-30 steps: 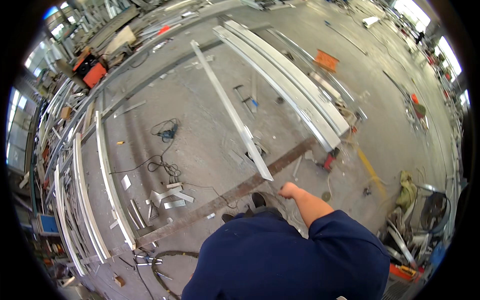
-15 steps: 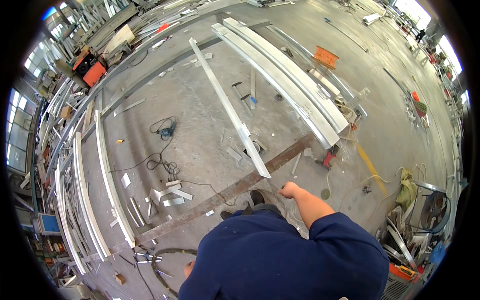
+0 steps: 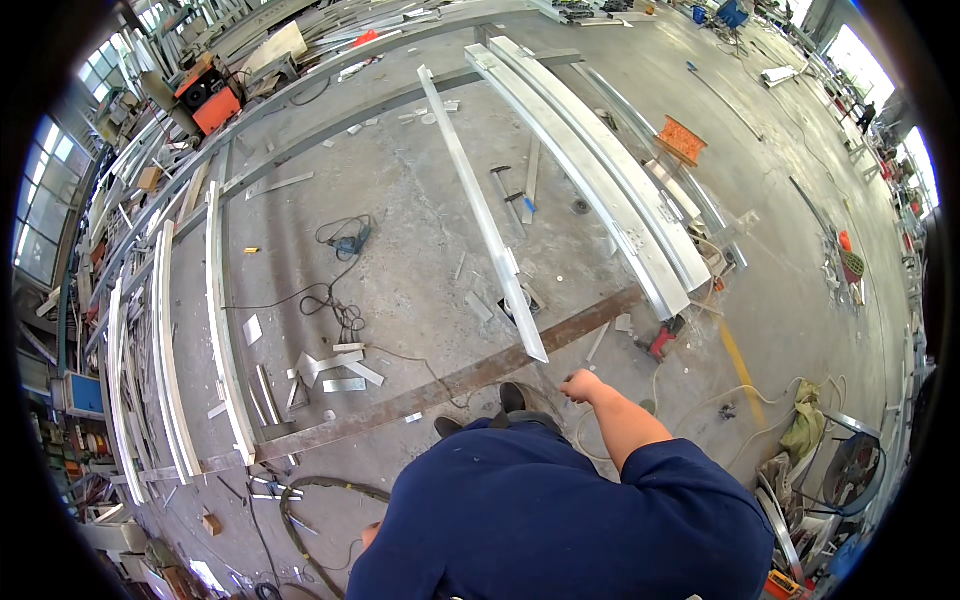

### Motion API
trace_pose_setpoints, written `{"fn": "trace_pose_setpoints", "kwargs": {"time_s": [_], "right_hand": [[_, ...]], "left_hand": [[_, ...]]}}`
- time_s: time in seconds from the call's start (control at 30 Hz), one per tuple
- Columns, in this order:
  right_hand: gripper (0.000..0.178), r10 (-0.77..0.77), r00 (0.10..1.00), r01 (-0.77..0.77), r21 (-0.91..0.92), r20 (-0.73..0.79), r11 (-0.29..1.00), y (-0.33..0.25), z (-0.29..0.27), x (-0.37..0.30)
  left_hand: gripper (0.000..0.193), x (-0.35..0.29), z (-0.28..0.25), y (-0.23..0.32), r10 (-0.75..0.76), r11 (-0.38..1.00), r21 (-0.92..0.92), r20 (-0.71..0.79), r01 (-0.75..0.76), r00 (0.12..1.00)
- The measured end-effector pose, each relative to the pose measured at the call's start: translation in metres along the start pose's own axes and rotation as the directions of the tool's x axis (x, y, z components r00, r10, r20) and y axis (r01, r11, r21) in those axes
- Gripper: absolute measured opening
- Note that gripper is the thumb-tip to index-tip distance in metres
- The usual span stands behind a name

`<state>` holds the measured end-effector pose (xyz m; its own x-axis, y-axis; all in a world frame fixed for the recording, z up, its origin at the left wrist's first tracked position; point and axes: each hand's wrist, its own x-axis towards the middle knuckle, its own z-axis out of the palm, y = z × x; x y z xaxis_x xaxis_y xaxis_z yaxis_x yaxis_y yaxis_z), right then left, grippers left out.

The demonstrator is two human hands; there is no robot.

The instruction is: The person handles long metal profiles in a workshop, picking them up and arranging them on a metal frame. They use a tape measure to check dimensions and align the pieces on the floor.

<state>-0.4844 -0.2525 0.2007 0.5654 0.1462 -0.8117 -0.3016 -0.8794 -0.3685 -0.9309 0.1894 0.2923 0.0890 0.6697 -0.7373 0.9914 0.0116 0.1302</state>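
My right hand (image 3: 580,386) is held out in front of me, fingers curled closed; whatever it may hold is too small to make out. Just beyond it lies the near end of a long pale metal profile (image 3: 478,210), resting across a rusty steel beam (image 3: 420,402); hand and profile look apart. Only a sliver of my left hand (image 3: 371,534) shows beside my body, its fingers hidden. To the right of the profile, two wide pale metal panels (image 3: 590,170) lie side by side across the frame.
A corded power tool (image 3: 350,240), two hammers (image 3: 508,195) and metal offcuts (image 3: 345,384) lie on the floor. A red power tool (image 3: 663,338) sits near the panels' end. More long profiles (image 3: 220,330) rest at left. A hose (image 3: 290,520) curls at lower left.
The view has turned slightly, so the profiles and panels sit farther right in the picture. My right hand stays closed near the profile's end.
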Motion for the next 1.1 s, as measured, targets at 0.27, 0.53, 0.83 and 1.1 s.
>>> {"fn": "trace_pose_setpoints", "kwargs": {"time_s": [0.27, 0.53, 0.83, 1.1], "right_hand": [[0.036, -0.046, 0.999, 0.046, -0.071, 0.011, 0.996, -0.002, -0.004, 0.002], [0.042, -0.064, 0.983, 0.052, -0.075, -0.172, 0.996, 0.007, 0.004, -0.025], [0.045, 0.405, 0.831, -0.115, 0.594, -0.382, 0.796, 0.088, 0.070, -0.124], [0.032, 0.705, 0.681, -0.499, 0.579, -0.198, 0.645, 0.097, 0.375, -0.256]], "left_hand": [[0.036, -0.004, 0.002, 0.018, 0.063, 0.997, 0.046, -0.122, -0.058, 0.991], [0.035, 0.044, -0.034, 0.065, 0.260, 0.956, 0.111, 0.114, -0.272, 0.959], [0.033, 0.150, -0.098, 0.144, 0.402, 0.773, 0.322, 0.418, -0.547, 0.815], [0.031, 0.261, -0.160, 0.310, 0.336, 0.808, 0.199, 0.617, -0.554, 0.712]]}}
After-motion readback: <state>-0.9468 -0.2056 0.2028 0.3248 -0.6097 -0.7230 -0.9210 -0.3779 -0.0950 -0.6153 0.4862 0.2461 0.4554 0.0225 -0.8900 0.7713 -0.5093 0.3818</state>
